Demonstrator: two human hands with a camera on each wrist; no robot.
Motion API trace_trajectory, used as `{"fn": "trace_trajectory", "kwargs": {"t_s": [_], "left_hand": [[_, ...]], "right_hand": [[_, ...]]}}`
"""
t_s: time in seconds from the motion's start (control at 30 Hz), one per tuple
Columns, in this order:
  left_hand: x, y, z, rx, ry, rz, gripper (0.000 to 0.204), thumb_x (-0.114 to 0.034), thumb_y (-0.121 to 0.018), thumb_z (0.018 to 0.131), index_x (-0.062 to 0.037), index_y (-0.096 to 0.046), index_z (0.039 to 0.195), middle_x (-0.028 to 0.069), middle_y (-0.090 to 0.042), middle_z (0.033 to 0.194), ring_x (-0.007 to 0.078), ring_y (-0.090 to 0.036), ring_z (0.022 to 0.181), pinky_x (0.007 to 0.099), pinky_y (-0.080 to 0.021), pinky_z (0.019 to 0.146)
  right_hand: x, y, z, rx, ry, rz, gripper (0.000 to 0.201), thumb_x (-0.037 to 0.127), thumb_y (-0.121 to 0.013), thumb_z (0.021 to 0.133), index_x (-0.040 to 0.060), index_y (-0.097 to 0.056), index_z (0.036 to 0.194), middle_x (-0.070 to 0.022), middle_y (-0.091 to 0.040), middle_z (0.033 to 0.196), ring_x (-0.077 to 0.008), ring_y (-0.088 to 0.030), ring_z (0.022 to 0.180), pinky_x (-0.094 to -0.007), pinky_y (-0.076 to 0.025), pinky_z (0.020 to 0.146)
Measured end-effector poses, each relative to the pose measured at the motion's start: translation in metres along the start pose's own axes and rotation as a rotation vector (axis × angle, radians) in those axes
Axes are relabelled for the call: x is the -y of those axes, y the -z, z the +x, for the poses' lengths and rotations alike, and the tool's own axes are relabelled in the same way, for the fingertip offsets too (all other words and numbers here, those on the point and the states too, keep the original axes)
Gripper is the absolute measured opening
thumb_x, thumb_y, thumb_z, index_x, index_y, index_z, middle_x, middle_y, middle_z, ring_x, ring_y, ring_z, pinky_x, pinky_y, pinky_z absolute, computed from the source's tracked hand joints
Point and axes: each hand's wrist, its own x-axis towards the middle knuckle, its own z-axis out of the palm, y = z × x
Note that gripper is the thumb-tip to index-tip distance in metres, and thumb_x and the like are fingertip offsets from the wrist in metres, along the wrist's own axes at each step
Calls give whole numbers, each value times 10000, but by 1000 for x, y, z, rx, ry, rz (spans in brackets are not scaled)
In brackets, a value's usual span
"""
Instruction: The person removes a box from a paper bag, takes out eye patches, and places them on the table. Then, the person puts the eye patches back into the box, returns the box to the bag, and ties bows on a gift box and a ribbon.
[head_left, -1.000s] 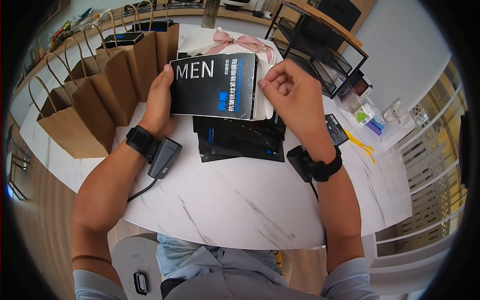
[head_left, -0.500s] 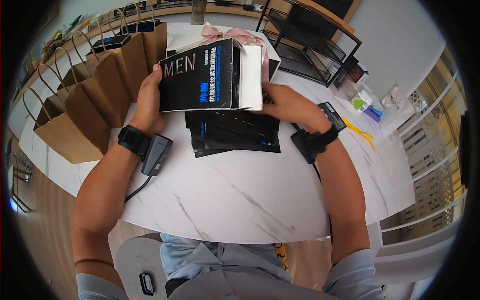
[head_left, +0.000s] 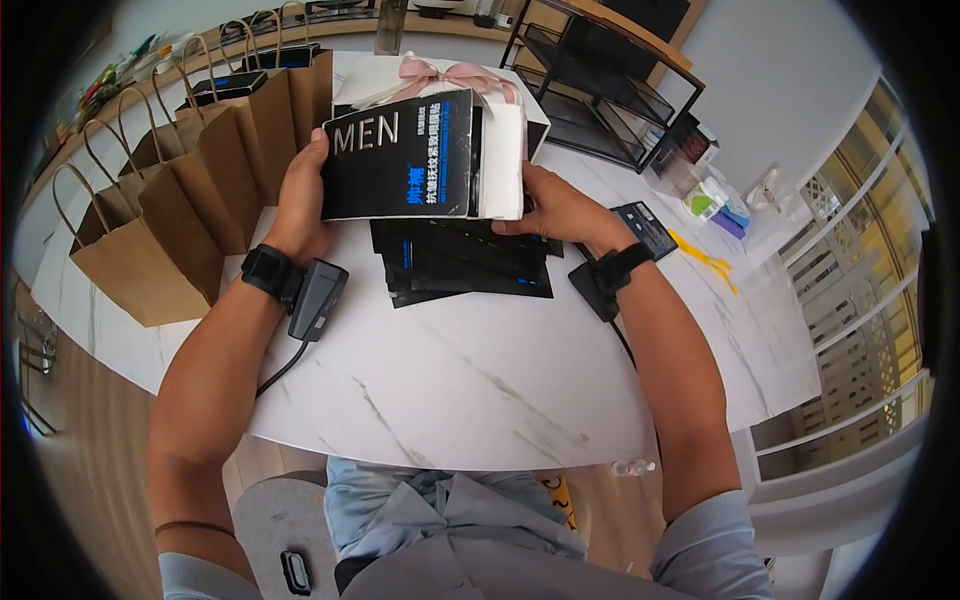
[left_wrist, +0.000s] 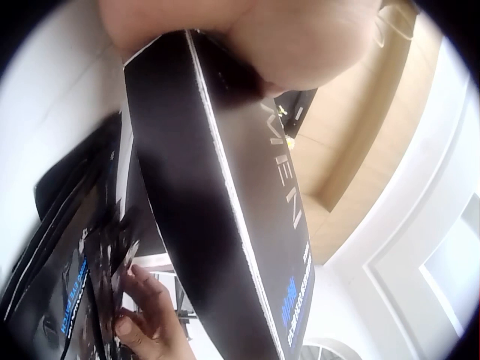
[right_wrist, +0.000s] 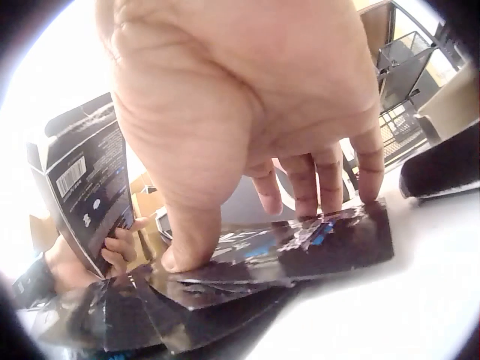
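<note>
My left hand (head_left: 300, 200) grips a black "MEN" eye patch box (head_left: 385, 165) by its left end, thumb on the front face. The box is tilted up over the table, its white open end (head_left: 503, 160) to the right. Below it lies a loose pile of flat black eye patch sachets (head_left: 475, 272). My right hand (head_left: 570, 212) reaches down behind the box's open end, partly hidden by it in the head view. In the right wrist view its thumb (right_wrist: 187, 251) lies on the near side of the top sachets (right_wrist: 330, 247) and its fingers hold the far edge.
Brown paper bags (head_left: 145, 250) stand in a row at left, some with black boxes inside. Behind the box sits a white gift box with a pink bow (head_left: 465, 75). A black rack (head_left: 600, 90), a black device (head_left: 643, 230) and a yellow strap (head_left: 705, 262) are at right.
My right hand has moved from the box's open flap down to the sachets behind it. The box has shifted slightly left and turned, showing more of its white open end.
</note>
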Motion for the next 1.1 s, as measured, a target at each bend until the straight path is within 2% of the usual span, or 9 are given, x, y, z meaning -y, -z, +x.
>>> {"fn": "trace_trajectory", "kwargs": {"t_s": [0.07,0.13,0.27,0.43,0.67,0.73,0.8,0.87,1.1], "left_hand": [[-1,-1,-1,5,-8,18,411,-421,-416,1077,-89,-622,1207,46,-685,1150,149,-644,1029,333,-498,951],[-2,-1,-1,4,-24,29,420,-424,-407,1079,-93,-615,1234,45,-677,1184,156,-634,1067,351,-489,982],[3,3,4,-47,-31,31,413,-423,-403,1077,-103,-612,1236,46,-676,1188,158,-630,1076,350,-479,992],[10,8,11,-70,-77,60,405,-416,-407,1074,-102,-609,1230,49,-677,1182,158,-629,1076,343,-476,988],[9,11,13,-96,-104,65,394,-403,-418,1075,-92,-616,1213,46,-677,1163,154,-635,1051,339,-485,969],[7,9,10,-118,-93,73,391,-402,-420,1076,-91,-618,1207,44,-677,1161,152,-635,1048,338,-485,967],[8,9,7,-81,-104,95,403,-387,-409,1084,-76,-596,1259,28,-645,1212,123,-568,1127,306,-396,1042],[6,9,5,-77,-95,78,401,-388,-408,1084,-76,-597,1252,29,-650,1193,125,-575,1111,306,-406,1030],[2,1,0,-87,-93,70,389,-378,-396,1086,-77,-595,1229,34,-657,1154,130,-598,1068,309,-444,984]], "right_hand": [[9,4,0,47,-118,-52,804,310,-892,737,-40,-515,1354,-261,-574,1305,-383,-531,1290,-393,-410,1102],[18,8,-5,8,-124,-58,832,339,-915,695,-34,-539,1337,-261,-563,1280,-397,-529,1277,-387,-427,1076],[19,7,-8,-60,-142,-155,745,324,-921,677,-5,-615,1271,-204,-602,1234,-311,-580,1178,-367,-462,996],[-13,6,-7,-228,-87,62,436,203,-881,721,0,-705,1063,-105,-709,952,-208,-659,934,-314,-502,849],[-7,21,-17,-254,-146,358,246,120,-823,793,14,-704,979,-53,-707,836,-124,-640,797,-266,-493,724],[0,31,-24,-573,17,18,182,103,-785,839,11,-693,967,-50,-713,849,-102,-636,776,-243,-492,700],[14,49,-34,-802,27,211,156,102,-746,894,8,-682,1000,-40,-717,879,-85,-637,794,-233,-502,714],[30,66,-44,-953,144,512,162,102,-725,926,0,-670,1040,-33,-720,919,-70,-638,822,-227,-510,737],[73,69,-68,-543,92,382,149,103,-724,925,-7,-673,1011,-9,-717,892,-33,-617,803,-190,-488,721]]}}
